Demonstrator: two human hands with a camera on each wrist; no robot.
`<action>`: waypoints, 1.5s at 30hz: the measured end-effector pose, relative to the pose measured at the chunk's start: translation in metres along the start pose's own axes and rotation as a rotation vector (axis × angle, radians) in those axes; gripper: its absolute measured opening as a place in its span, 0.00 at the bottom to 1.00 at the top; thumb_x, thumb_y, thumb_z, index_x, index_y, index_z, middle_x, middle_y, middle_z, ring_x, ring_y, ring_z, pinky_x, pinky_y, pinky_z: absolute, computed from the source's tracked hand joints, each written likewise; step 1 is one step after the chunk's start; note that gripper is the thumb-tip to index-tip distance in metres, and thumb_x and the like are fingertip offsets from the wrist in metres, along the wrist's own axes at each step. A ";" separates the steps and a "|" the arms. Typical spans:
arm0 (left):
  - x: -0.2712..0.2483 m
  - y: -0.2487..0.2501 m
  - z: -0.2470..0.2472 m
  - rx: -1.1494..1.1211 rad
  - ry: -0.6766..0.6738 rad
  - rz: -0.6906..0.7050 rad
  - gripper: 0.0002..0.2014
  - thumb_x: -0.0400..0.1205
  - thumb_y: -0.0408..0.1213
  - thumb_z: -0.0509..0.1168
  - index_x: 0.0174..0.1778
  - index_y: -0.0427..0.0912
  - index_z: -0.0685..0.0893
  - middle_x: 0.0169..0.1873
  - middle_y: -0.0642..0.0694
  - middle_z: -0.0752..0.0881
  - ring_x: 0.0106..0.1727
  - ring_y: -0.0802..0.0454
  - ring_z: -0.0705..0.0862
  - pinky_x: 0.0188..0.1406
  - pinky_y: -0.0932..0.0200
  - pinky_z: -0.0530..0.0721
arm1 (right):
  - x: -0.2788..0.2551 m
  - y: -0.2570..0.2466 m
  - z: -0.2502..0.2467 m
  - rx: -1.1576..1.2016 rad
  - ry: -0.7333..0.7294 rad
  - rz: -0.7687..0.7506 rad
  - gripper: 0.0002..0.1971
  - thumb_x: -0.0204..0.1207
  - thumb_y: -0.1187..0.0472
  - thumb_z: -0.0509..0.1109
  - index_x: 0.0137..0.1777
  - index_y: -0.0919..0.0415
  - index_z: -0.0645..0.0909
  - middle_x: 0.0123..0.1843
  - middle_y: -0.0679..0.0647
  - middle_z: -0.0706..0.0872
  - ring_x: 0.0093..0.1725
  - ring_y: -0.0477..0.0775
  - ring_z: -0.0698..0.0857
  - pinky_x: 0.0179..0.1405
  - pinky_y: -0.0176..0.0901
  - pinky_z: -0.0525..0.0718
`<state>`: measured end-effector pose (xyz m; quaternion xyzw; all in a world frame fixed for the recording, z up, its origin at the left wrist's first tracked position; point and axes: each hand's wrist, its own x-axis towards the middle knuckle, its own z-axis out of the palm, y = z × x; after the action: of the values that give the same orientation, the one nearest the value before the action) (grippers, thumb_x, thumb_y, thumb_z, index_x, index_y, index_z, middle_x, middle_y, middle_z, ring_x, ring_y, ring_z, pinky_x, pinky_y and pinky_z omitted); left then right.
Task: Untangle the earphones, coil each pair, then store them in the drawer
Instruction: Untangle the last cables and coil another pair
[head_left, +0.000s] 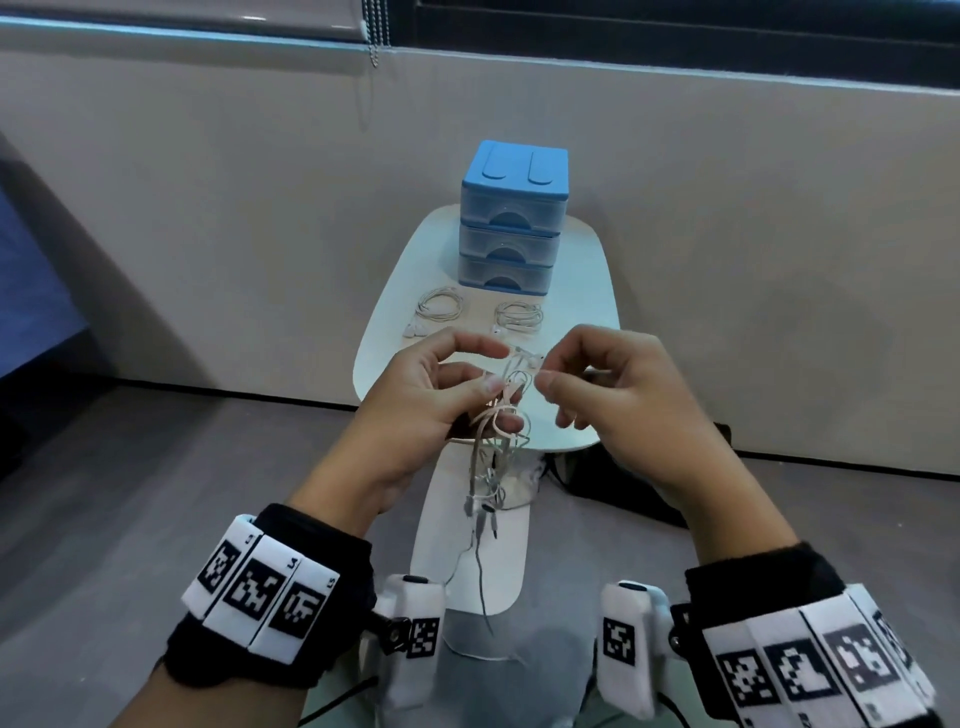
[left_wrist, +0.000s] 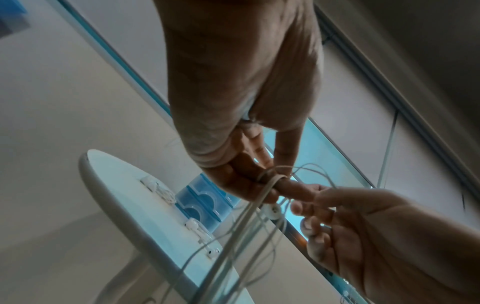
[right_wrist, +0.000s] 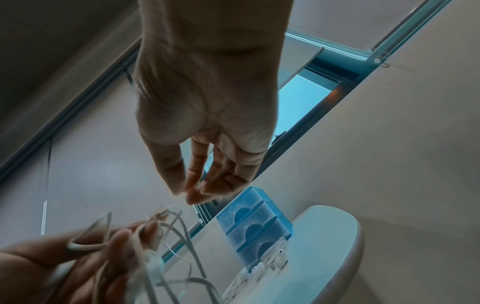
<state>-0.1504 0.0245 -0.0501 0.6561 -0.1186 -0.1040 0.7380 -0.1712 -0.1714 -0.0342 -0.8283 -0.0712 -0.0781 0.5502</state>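
A tangle of pale earphone cables hangs in the air in front of me, above the near edge of the white table. My left hand grips it, with strands looped round its fingers and the plugs dangling below. My right hand is just to the right, its thumb and forefinger pinching a thin strand beside a white earbud. Two coiled pairs lie on the table in front of the blue three-drawer unit, whose drawers are all closed.
The small table stands against a pale wall on a white pedestal base. A dark bag lies on the floor to the right of the base. A blind's bead chain hangs at the window above.
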 end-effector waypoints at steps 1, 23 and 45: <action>0.000 -0.002 0.001 -0.007 0.017 -0.001 0.11 0.85 0.24 0.69 0.62 0.39 0.85 0.41 0.36 0.90 0.37 0.41 0.93 0.45 0.50 0.93 | -0.002 0.000 0.003 -0.020 -0.015 0.009 0.06 0.78 0.63 0.78 0.40 0.61 0.88 0.34 0.54 0.88 0.30 0.47 0.85 0.33 0.37 0.79; 0.013 -0.006 0.001 0.186 0.329 0.030 0.17 0.84 0.27 0.62 0.51 0.50 0.93 0.35 0.50 0.86 0.40 0.58 0.83 0.44 0.65 0.79 | -0.002 0.000 0.006 0.189 0.063 0.048 0.07 0.75 0.69 0.73 0.36 0.67 0.82 0.31 0.52 0.79 0.33 0.45 0.74 0.30 0.28 0.71; 0.027 0.049 0.003 0.318 -0.145 0.143 0.05 0.84 0.35 0.73 0.50 0.49 0.94 0.33 0.53 0.79 0.36 0.56 0.75 0.33 0.61 0.77 | 0.032 -0.059 -0.018 0.371 0.020 -0.128 0.06 0.72 0.67 0.67 0.37 0.72 0.78 0.32 0.63 0.75 0.30 0.52 0.72 0.31 0.38 0.71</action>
<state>-0.1259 0.0193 -0.0003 0.7451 -0.2330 -0.0781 0.6200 -0.1526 -0.1643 0.0328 -0.7057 -0.1312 -0.1067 0.6880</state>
